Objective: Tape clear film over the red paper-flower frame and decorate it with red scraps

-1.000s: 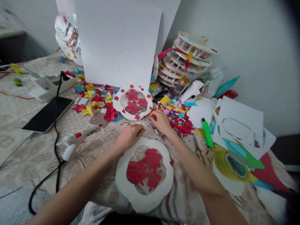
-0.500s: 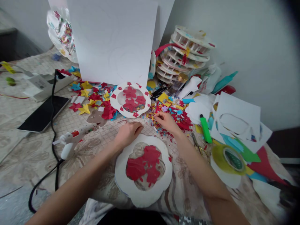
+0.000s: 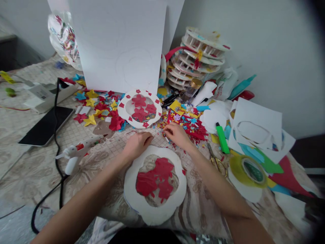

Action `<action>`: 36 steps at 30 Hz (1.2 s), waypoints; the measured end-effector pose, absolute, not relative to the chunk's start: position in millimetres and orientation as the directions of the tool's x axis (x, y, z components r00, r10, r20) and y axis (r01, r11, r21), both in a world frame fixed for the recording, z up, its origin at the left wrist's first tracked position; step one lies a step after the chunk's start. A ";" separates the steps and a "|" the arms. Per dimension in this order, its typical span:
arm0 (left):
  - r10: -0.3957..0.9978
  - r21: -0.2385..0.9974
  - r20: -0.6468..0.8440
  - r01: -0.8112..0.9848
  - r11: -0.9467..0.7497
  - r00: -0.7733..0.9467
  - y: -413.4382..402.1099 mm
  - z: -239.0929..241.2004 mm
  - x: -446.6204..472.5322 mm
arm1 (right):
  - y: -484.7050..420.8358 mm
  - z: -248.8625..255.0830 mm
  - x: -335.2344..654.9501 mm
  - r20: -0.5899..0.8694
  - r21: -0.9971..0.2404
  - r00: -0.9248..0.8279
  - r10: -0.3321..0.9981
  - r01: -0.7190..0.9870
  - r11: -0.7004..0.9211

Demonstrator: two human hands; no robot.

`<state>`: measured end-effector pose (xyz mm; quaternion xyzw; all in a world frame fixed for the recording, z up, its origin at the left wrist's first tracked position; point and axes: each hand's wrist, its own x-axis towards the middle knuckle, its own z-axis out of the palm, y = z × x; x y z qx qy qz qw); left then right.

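Observation:
A white scalloped paper frame (image 3: 177, 200) with red paper flowers (image 3: 156, 179) in its window lies on the cloth in front of me. My left hand (image 3: 135, 144) rests curled at the frame's upper left edge, fingers closed, nothing visible in them. Just right of it, my right hand (image 3: 176, 134) pinches among the small red, yellow and blue paper scraps (image 3: 189, 123); what it pinches is too small to name. A smaller round frame (image 3: 122, 113) with red flowers and red diamonds lies behind the hands.
A hot glue gun (image 3: 76, 154) with its black cord lies at left, near a dark tablet (image 3: 44, 127). Scissors (image 3: 215, 161), a green marker (image 3: 222, 139) and a tape roll (image 3: 247, 171) lie at right. White boards (image 3: 119, 44) and stacked paper wheels (image 3: 199, 57) stand behind.
My right hand has shifted slightly left and toward me among the scraps. The left hand stays at the frame's edge. The view has drifted a little.

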<state>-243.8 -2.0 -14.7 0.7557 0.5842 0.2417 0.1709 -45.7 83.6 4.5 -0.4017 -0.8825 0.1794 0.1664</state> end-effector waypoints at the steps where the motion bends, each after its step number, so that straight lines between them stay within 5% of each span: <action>1: 0.965 0.539 0.167 0.801 -0.261 0.203 -2.2 -14.9 -243.8 | 83.9 4.7 -47.8 0.117 -0.402 -0.638 0.761 0.671 0.623; 6: 0.963 0.523 0.174 0.810 -0.266 0.203 -2.4 -15.7 -243.8 | 87.5 4.1 -56.0 0.024 -0.261 -0.650 0.759 0.729 0.633; 15: 0.962 0.513 0.180 0.814 -0.272 0.208 -3.3 -14.6 -244.0 | 94.0 3.4 -51.5 0.086 -0.339 -0.635 0.767 0.706 0.622; 22: 0.964 0.513 0.165 0.816 -0.266 0.210 -3.6 -12.2 -243.4 | 94.0 5.8 -18.9 0.187 -0.673 -0.466 0.865 0.581 0.459; 28: 0.965 0.522 0.158 0.812 -0.261 0.208 -3.3 -11.6 -243.5 | 83.3 -1.8 -13.5 0.018 -0.928 -0.412 0.911 0.333 0.169; 31: 0.966 0.531 0.160 0.807 -0.259 0.205 -3.3 -11.1 -244.0 | 79.8 0.2 -12.8 0.064 -0.908 -0.399 0.915 0.357 0.220; 36: 0.970 0.545 0.154 0.803 -0.242 0.188 -3.1 -10.4 -244.2 | 77.0 3.0 -10.1 0.149 -0.686 -0.431 0.890 0.602 0.407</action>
